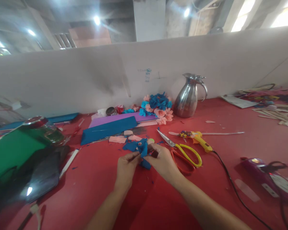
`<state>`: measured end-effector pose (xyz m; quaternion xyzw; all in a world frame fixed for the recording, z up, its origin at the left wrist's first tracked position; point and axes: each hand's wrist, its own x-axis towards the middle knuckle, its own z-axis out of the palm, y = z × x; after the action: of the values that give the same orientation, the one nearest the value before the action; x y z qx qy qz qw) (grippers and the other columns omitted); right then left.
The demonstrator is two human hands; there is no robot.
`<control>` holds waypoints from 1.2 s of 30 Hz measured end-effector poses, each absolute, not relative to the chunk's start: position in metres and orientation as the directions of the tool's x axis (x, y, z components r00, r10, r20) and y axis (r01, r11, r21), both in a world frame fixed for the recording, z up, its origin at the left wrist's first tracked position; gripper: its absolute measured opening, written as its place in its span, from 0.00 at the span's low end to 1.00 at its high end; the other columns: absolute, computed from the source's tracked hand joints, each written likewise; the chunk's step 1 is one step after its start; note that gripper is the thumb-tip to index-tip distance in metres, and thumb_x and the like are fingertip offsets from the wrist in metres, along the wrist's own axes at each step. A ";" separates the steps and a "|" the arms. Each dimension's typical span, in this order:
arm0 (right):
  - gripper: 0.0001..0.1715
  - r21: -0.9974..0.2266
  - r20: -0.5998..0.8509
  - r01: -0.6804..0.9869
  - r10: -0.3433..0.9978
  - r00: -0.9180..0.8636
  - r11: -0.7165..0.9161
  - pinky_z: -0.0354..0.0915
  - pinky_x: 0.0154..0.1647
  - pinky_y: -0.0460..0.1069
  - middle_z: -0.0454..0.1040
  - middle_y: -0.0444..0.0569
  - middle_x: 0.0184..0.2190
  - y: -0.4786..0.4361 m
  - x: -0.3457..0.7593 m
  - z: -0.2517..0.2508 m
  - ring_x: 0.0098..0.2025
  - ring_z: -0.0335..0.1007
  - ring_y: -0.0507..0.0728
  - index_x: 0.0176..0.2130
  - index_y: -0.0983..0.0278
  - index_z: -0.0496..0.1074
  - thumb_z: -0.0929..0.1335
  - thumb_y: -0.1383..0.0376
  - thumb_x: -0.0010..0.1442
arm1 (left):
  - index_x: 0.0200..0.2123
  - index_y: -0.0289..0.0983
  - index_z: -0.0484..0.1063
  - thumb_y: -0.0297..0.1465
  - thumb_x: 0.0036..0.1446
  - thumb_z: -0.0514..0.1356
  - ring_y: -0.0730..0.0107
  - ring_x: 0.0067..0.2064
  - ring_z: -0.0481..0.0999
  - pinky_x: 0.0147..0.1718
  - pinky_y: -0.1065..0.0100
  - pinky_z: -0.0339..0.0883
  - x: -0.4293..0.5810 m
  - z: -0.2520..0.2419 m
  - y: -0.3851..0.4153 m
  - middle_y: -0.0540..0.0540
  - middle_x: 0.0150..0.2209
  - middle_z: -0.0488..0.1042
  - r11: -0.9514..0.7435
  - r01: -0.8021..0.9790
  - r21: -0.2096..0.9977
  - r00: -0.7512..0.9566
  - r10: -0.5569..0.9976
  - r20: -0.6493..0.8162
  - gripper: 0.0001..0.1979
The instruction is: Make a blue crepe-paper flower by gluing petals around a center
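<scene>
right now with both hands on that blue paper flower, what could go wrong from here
The blue paper flower could crumple or tear, since the left hand and right hand both pinch it. The right hand might also knock the scissors, whose handles lie close beside it. The yellow glue gun could get dragged if the right forearm catches its black cord, which runs past it on the right.

The paper (142, 147) between the fingers (130, 156) is blue, the table (93, 182) below them red. Right of them: yellow-and-red scissors (175, 145) and a yellow glue gun (202, 142); beyond them, pink, turquoise and blue flowers (159, 105); left of them, a green sheet (16, 150).
</scene>
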<state>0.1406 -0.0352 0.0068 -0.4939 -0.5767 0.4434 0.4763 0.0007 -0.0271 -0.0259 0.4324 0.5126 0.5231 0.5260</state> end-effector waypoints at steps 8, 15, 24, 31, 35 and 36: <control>0.07 -0.977 0.126 0.168 0.991 -0.040 0.131 0.59 0.25 0.44 0.76 0.43 0.28 -0.037 0.139 0.008 0.24 0.66 0.50 0.31 0.63 0.74 0.68 0.69 0.48 | 0.27 0.37 0.82 0.30 0.38 0.68 0.69 0.27 0.74 0.30 0.70 0.66 0.000 -0.026 -0.027 0.48 0.24 0.80 0.081 -0.116 0.990 -0.098 0.991 -0.093 0.09; 0.06 -0.975 0.142 0.165 0.989 -0.048 0.148 0.61 0.29 0.45 0.76 0.43 0.28 -0.037 0.140 0.009 0.28 0.68 0.52 0.31 0.62 0.74 0.68 0.68 0.50 | 0.29 0.37 0.82 0.29 0.39 0.67 0.67 0.29 0.75 0.32 0.70 0.66 0.000 -0.026 -0.028 0.48 0.25 0.80 0.080 -0.107 0.991 -0.075 0.993 -0.088 0.09; 0.04 -0.970 0.161 0.177 0.986 -0.038 0.165 0.61 0.31 0.46 0.74 0.44 0.29 -0.036 0.139 0.008 0.30 0.66 0.53 0.30 0.63 0.72 0.68 0.68 0.49 | 0.28 0.37 0.82 0.30 0.39 0.67 0.66 0.29 0.75 0.32 0.68 0.66 0.001 -0.023 -0.029 0.48 0.25 0.80 0.086 -0.104 0.991 -0.071 0.993 -0.094 0.09; 0.16 -0.986 0.161 0.022 0.984 -0.071 0.162 0.59 0.26 0.45 0.72 0.43 0.33 -0.040 0.140 0.012 0.25 0.61 0.49 0.41 0.61 0.70 0.69 0.66 0.50 | 0.26 0.34 0.81 0.32 0.40 0.67 0.69 0.27 0.71 0.29 0.70 0.63 0.003 -0.022 -0.029 0.48 0.22 0.77 0.099 -0.063 0.993 -0.104 0.989 -0.105 0.08; 0.16 -0.961 0.229 -0.159 0.973 0.007 0.227 0.58 0.24 0.44 0.69 0.43 0.33 -0.045 0.140 0.016 0.24 0.59 0.48 0.45 0.61 0.67 0.67 0.62 0.56 | 0.23 0.34 0.79 0.32 0.38 0.68 0.72 0.25 0.68 0.28 0.71 0.61 0.005 -0.019 -0.030 0.50 0.20 0.74 0.099 -0.059 0.993 -0.119 0.987 -0.105 0.07; 0.14 -0.952 0.228 -0.194 0.972 0.058 0.235 0.58 0.24 0.44 0.68 0.43 0.32 -0.045 0.141 0.017 0.23 0.59 0.48 0.44 0.61 0.67 0.67 0.61 0.57 | 0.22 0.34 0.79 0.32 0.38 0.68 0.72 0.25 0.67 0.28 0.71 0.60 0.006 -0.018 -0.030 0.50 0.19 0.74 0.097 -0.061 0.993 -0.133 0.986 -0.104 0.07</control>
<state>0.1406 -0.0449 0.0168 -0.3940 -0.4936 0.4768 0.6114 0.0058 -0.0299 -0.0183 0.4251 0.5440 0.5203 0.5026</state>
